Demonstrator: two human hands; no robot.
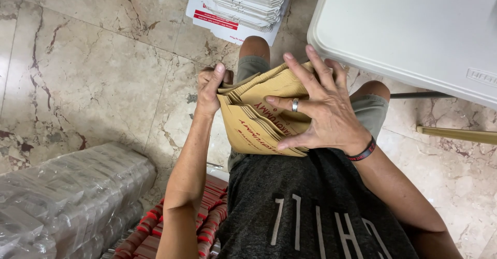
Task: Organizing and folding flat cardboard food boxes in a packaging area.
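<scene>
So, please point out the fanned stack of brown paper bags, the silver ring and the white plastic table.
Fanned stack of brown paper bags (252,130): head view, lower fanned edges.
Silver ring (295,105): head view, band on finger.
White plastic table (414,26): head view, bare top.

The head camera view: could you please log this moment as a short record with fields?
left hand: grips the left edge of the brown paper bag stack
right hand: spread flat on the stack, ring on one finger
support: stack rests on the person's lap
floor ahead: flat white boxes
right: white table
lower left: plastic-wrapped bundle
</scene>
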